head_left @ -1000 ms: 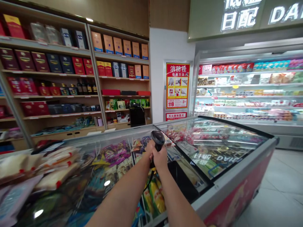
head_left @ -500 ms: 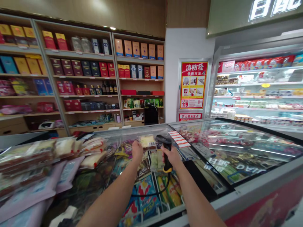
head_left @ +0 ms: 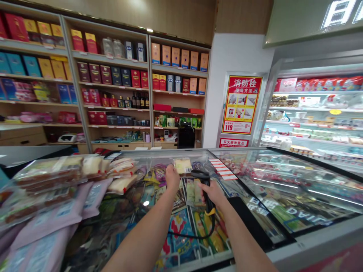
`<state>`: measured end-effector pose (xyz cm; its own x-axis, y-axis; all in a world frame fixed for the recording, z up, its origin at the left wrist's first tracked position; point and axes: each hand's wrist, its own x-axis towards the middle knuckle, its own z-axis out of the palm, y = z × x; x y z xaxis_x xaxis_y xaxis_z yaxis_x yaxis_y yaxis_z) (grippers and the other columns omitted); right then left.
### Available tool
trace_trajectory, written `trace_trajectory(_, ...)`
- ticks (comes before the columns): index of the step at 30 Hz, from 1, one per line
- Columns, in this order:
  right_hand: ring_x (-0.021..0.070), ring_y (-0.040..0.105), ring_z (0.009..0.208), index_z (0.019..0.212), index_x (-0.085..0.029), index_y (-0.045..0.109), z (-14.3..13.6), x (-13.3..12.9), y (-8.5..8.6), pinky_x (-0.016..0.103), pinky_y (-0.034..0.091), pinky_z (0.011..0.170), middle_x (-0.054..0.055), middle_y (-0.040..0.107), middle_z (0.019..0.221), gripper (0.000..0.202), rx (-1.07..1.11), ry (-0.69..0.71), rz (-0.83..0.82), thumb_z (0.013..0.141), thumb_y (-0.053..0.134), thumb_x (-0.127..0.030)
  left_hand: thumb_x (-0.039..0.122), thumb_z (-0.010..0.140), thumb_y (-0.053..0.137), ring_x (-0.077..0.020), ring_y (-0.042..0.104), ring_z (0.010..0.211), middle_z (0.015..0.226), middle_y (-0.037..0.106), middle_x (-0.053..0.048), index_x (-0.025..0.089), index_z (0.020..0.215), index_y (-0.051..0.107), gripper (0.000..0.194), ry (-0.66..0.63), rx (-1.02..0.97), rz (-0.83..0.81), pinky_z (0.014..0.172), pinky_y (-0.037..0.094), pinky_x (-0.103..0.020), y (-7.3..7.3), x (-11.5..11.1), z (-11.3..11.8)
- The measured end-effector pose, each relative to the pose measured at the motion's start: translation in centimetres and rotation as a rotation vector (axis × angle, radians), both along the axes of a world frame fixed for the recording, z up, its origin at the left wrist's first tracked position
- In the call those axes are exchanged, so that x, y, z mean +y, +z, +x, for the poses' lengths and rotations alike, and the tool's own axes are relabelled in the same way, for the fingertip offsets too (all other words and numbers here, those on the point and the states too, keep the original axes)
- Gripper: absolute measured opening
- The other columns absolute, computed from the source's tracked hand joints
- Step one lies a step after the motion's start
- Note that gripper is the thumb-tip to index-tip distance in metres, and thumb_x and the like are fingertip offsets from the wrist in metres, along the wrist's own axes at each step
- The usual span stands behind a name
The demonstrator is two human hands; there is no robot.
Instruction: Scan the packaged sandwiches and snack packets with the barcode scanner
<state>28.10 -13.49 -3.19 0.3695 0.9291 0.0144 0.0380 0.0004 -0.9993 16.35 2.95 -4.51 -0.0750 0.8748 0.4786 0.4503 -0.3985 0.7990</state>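
Note:
Over the glass-topped freezer, my left hand pinches the left edge of a small clear package with pale yellow contents and a barcode at its lower right. My right hand is wrapped round the handle of a black barcode scanner with a yellow ring at its base. The scanner's head points left, close to the package but apart from it. A black cable loops down from the handle and runs left. Below the glass lie colourful frozen packs.
Packaged bread and pale purple pouches are piled on the left of the freezer top. A black flat object lies right of my right arm. Shelves of boxes and a lit refrigerated display stand behind.
The view has turned slightly left, so the surroundings sit further right. Both hands keep their holds, and the package and scanner remain close together.

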Motion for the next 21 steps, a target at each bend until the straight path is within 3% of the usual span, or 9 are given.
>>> trace_trajectory(5,0.0123,0.049,0.036,0.058,-0.021,0.049,0.1,-0.1,-0.1,0.026,0.046,0.039,-0.003,0.052,0.042,0.036,0.001,-0.018,-0.022,0.07,0.071,-0.046,0.007,0.08,0.048,-0.0149,0.046,0.072,0.069,0.042,0.002,0.022,0.064,0.033,0.027,-0.008,-0.016,-0.027,0.075,0.04,-0.028,0.0,-0.1,0.0)
trace_trajectory(14,0.0127,0.051,0.037,0.064,-0.021,0.051,-0.5,0.3,-0.3,0.025,0.046,0.04,-0.002,0.055,0.045,0.036,0.043,0.007,0.028,0.071,0.071,-0.05,0.002,0.08,0.05,-0.0148,0.05,0.075,0.069,0.045,0.002,0.021,0.063,0.035,0.029,0.024,-0.066,-0.105,0.076,0.039,-0.027,0.4,-0.9,-0.3)
trace_trajectory(17,0.0122,0.052,0.038,0.071,-0.021,0.052,-2.0,0.8,0.1,0.025,0.045,0.039,-0.004,0.056,0.05,0.036,0.104,0.041,0.072,0.068,0.073,-0.049,0.004,0.081,0.05,-0.0149,0.051,0.077,0.069,0.045,0.002,0.021,0.063,0.036,0.028,0.059,-0.057,-0.109,0.078,0.04,-0.027,1.3,-0.8,-2.3)
trace_trajectory(21,0.0116,0.051,0.037,0.073,-0.021,0.053,-5.1,1.8,1.3,0.024,0.044,0.038,-0.005,0.056,0.049,0.037,0.111,0.13,0.084,0.063,0.077,-0.047,0.006,0.084,0.05,-0.0154,0.053,0.08,0.072,0.047,0.001,0.021,0.066,0.036,0.027,0.13,0.014,-0.072,0.08,0.041,-0.027,3.9,0.1,-8.0)
